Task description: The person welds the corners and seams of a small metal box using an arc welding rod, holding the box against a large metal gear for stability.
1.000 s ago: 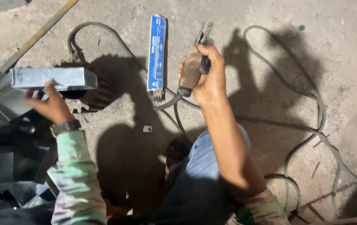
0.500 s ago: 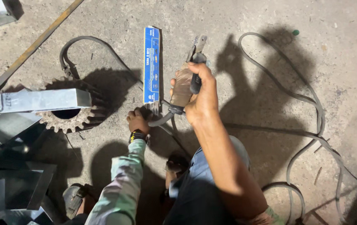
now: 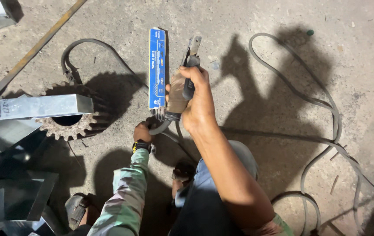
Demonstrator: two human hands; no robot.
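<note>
My right hand [image 3: 198,105] is shut on a welding electrode holder [image 3: 190,57], its jaws pointing away from me above the concrete floor. A grey cable [image 3: 322,109] runs from the holder's near end and loops off to the right. A long blue box of welding rods [image 3: 157,65] lies just left of the holder, with rod ends [image 3: 157,114] sticking out of its near end. My left hand [image 3: 142,131], with a watch on the wrist, sits right below those rod ends with its fingers curled. What it grips is hidden.
A rusty toothed gear [image 3: 71,124] lies at the left with a folded metal channel [image 3: 43,106] resting on top. Several bent metal sheets [image 3: 8,196] fill the lower left. A long yellowish bar [image 3: 38,46] crosses the upper left. My sandalled foot [image 3: 75,209] is at the bottom.
My left hand let go of the metal channel on the gear and moved right to the near end of the blue box. My right hand kept hold of the electrode holder.
</note>
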